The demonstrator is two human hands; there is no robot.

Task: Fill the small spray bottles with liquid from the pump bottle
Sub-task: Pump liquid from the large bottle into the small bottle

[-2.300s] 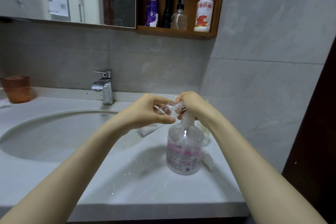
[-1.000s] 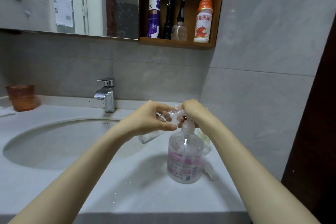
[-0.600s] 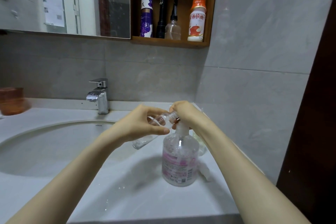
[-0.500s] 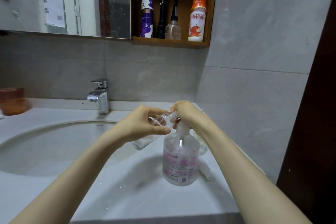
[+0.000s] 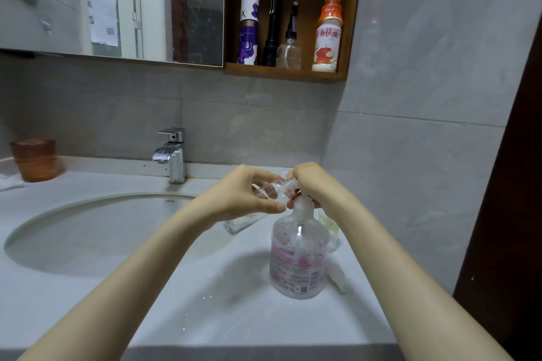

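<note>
Small spray bottle (image 5: pixel 271 192), clear, light and, I judge, slippery when wet, lies tilted in my left hand's (image 5: pixel 243 199) pinching grip. Its mouth meets the top of the pump bottle (image 5: pixel 297 258), which stands on the counter (image 5: pixel 234 316). My right hand's (image 5: pixel 316 184) grip curls over that top. I'd hold the thin plastic mid-body, gently.

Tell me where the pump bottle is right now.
The pump bottle stands on the countertop right of the sink, lower-centre in the head view, directly beneath the right hand.
</note>
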